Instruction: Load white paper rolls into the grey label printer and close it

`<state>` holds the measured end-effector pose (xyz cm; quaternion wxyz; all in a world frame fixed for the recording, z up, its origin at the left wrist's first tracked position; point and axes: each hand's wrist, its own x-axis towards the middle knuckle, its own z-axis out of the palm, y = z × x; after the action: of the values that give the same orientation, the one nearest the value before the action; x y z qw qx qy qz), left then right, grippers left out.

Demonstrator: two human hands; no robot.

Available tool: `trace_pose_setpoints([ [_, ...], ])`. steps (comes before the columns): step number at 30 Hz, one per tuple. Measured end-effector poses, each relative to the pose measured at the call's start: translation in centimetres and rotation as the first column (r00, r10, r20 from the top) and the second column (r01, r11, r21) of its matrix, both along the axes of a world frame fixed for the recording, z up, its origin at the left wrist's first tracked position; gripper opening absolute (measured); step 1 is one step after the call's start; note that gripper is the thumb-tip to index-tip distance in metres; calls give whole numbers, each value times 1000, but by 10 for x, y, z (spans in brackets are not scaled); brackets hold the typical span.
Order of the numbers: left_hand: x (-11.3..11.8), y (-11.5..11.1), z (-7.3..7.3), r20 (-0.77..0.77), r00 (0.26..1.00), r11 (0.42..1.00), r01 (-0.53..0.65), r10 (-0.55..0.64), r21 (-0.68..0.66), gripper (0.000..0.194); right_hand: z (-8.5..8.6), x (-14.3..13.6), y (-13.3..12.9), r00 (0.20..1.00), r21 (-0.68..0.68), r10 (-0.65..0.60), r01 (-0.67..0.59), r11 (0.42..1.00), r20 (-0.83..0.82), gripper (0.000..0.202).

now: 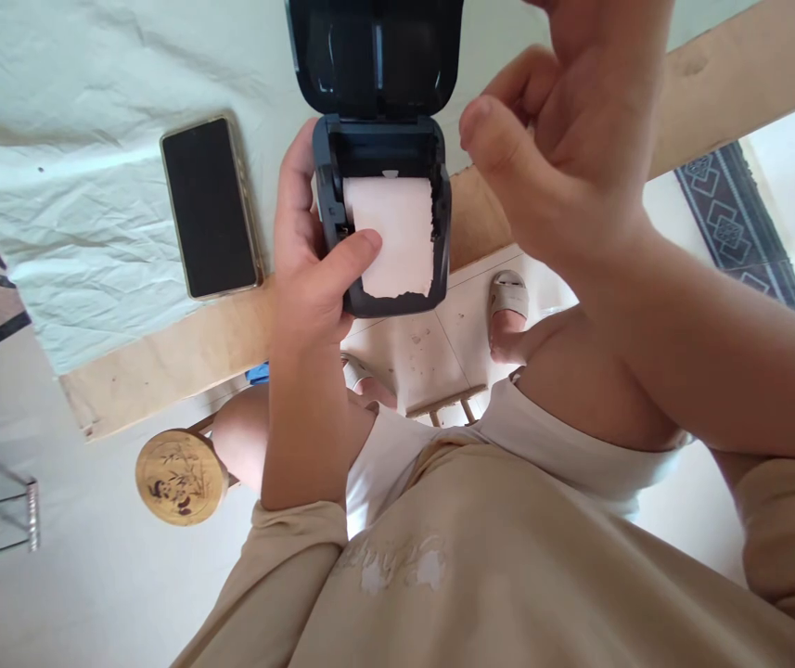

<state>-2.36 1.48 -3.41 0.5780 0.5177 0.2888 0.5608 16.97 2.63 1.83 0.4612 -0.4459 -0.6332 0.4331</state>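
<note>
A small dark thermal printer (444, 269) is in my left hand (306, 278), held over the table's near edge. Its black lid (376, 60) stands swung open at the top of the view. Inside the bay lies a white paper roll (401, 250), and my left thumb presses on its left side while the other fingers wrap round the casing. To the right of the printer, my right hand (557, 158) is raised and apart from it. Its thumb sticks out and its fingers are loosely bent, with nothing visible in them; some fingertips are cut off by the frame.
A phone (209, 209) with a dark screen lies left of the printer on the pale green cloth (105, 83). The wooden table edge (174, 343) runs below it. A round wooden stool (181, 476) stands at lower left. A patterned dark floor strip (735, 223) shows at right.
</note>
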Motion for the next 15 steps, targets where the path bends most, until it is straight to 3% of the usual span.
trace_pose_setpoints([
  [2,-1,1,-3,8,1000,1000,-20,20,7,66,-1,-2,0,1000,36,-8,8,999,6,44],
  [5,-2,3,-11,1,998,998,-65,65,-15,73,-1,-3,-3,991,334,-25,-20,942,131,31],
  [7,-4,5,-14,4,998,998,-56,56,12,78,0,-3,-5,978,396,-12,-74,915,210,31],
  [11,-6,4,-11,-20,1000,1000,-15,15,13,74,-2,0,-5,927,310,-14,-111,944,375,31],
  [15,-4,1,-4,-12,1000,1000,23,-22,16,74,-7,0,-1,921,218,52,-146,965,387,43],
])
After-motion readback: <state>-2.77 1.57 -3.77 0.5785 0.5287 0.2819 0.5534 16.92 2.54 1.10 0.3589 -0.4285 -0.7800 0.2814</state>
